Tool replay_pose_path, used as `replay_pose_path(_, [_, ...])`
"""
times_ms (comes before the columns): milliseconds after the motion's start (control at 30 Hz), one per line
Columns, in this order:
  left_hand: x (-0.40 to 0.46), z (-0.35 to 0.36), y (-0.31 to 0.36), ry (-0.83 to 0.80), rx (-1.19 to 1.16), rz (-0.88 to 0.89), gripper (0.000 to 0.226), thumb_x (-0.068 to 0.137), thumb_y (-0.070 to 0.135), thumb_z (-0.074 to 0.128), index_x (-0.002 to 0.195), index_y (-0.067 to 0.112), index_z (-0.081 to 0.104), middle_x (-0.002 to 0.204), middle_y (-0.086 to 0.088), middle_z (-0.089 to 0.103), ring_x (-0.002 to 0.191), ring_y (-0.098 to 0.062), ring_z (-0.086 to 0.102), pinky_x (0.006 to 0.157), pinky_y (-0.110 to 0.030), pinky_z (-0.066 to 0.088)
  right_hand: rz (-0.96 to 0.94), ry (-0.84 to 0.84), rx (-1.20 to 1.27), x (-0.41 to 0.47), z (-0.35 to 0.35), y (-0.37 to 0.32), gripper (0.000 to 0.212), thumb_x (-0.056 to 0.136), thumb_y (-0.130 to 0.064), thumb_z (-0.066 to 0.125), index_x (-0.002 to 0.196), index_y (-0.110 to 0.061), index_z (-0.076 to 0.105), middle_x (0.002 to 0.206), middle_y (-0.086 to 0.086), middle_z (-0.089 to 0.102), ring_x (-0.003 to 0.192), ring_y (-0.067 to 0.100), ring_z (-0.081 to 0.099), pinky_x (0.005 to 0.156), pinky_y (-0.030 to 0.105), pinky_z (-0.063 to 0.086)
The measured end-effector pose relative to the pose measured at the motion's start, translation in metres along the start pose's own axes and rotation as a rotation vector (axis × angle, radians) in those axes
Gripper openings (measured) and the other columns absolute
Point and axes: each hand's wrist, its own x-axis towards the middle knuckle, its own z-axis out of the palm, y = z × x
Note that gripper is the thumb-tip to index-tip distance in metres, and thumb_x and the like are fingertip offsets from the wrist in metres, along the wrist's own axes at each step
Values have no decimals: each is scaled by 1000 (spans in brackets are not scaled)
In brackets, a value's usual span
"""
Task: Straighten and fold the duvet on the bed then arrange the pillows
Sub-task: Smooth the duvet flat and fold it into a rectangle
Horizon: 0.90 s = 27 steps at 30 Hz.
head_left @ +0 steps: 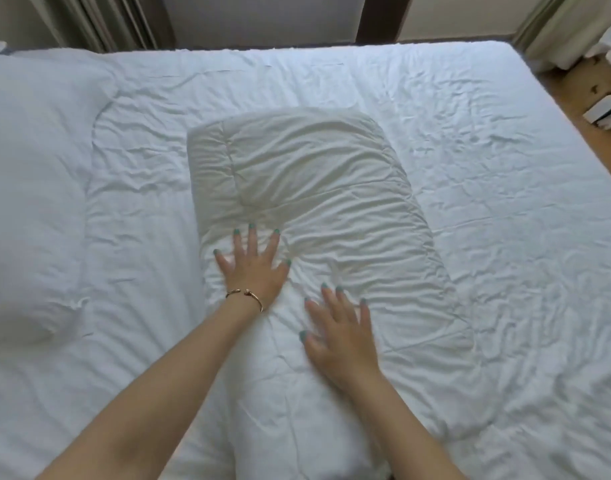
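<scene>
A white duvet (pixel 331 188), folded into a thick narrow bundle, lies across the middle of the bed, running from the near edge toward the far side. My left hand (pixel 252 268), with a gold bracelet at the wrist, presses flat on the duvet's left part, fingers spread. On the duvet's near middle, my right hand (pixel 338 337) lies flat as well, its fingers straight and slightly blurred. A large white pillow (pixel 30 202) rests at the left end of the bed, apart from both hands.
The bed's wrinkled white sheet (pixel 504 168) spreads wide to the right. Curtains (pixel 99 19) hang behind the far edge. On the wooden floor at the far right stand a cardboard box (pixel 598 77) and a small white box (pixel 608 112).
</scene>
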Motion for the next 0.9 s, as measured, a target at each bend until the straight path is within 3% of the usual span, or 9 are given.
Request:
replay_pose_path(33, [-27, -2, 9, -22, -8, -28, 68, 89, 72, 20, 149, 49, -6, 159, 0, -24, 143, -32, -26, 108, -70, -7, 30, 55, -21, -16, -8, 13, 61, 79, -58, 41, 133, -35, 52, 154, -2, 35, 144, 27, 27, 114, 50, 1])
replay_pose_path(100, [-90, 4, 27, -44, -10, -86, 76, 82, 81, 20, 147, 51, -5, 159, -4, -21, 142, -37, -27, 105, -71, -10, 122, 122, -29, -44, -19, 39, 65, 77, -65, 43, 133, -35, 53, 150, 0, 41, 142, 29, 29, 113, 57, 10])
replay_pose_path(200, [-178, 22, 51, -15, -59, -265, 95, 66, 94, 25, 146, 53, -7, 159, -9, -20, 143, -39, -22, 104, -72, -5, 184, -33, -26, -63, -43, 81, 76, 74, -80, 46, 143, -52, 29, 161, -5, 12, 148, 27, 1, 113, 62, 3])
replay_pose_path(333, [-237, 43, 56, 37, -451, -600, 113, 52, 87, 60, 140, 62, -7, 157, -14, -3, 140, -41, 19, 102, -60, 33, 248, -140, 63, -61, -60, 126, 101, 60, -90, 50, 142, -63, -3, 160, 4, -9, 145, 38, 1, 112, 62, 12])
replay_pose_path(467, [-243, 56, 50, -37, -562, -605, 108, 59, 72, 72, 143, 55, 5, 128, -15, 42, 110, -38, 56, 90, -40, 47, 289, -218, 171, -51, -58, 148, 117, 49, -84, 67, 141, -55, 0, 136, 18, 28, 124, 39, 37, 99, 52, 38])
replay_pose_path(600, [-221, 30, 29, -58, -433, -480, 88, 70, 64, 70, 142, 46, 22, 129, -9, 58, 110, -34, 59, 86, -36, 46, 209, -295, 359, -48, -59, 142, 104, 61, -65, 76, 136, -41, 9, 123, 8, 54, 97, 29, 58, 77, 37, 44])
replay_pose_path(667, [-225, 18, 12, -14, -375, -497, 85, 70, 65, 69, 140, 46, 24, 129, -7, 57, 110, -33, 59, 84, -36, 46, 174, -293, 363, -51, -60, 132, 97, 65, -65, 73, 135, -42, 10, 119, 4, 59, 96, 27, 60, 78, 38, 47])
replay_pose_path(767, [-237, 23, 2, -65, -438, -622, 101, 65, 69, 71, 143, 48, 11, 134, -11, 47, 111, -34, 55, 85, -40, 46, 147, -381, 314, -57, -60, 127, 99, 61, -74, 64, 137, -52, 5, 132, 0, 49, 106, 26, 59, 82, 39, 49])
replay_pose_path(900, [-224, 31, 18, -323, -333, -690, 128, 61, 79, 65, 140, 45, -30, 138, -14, 30, 119, -33, 48, 95, -46, 45, 200, -460, 237, -58, -59, 138, 104, 60, -78, 60, 140, -55, -2, 142, 4, 35, 122, 25, 49, 89, 41, 48])
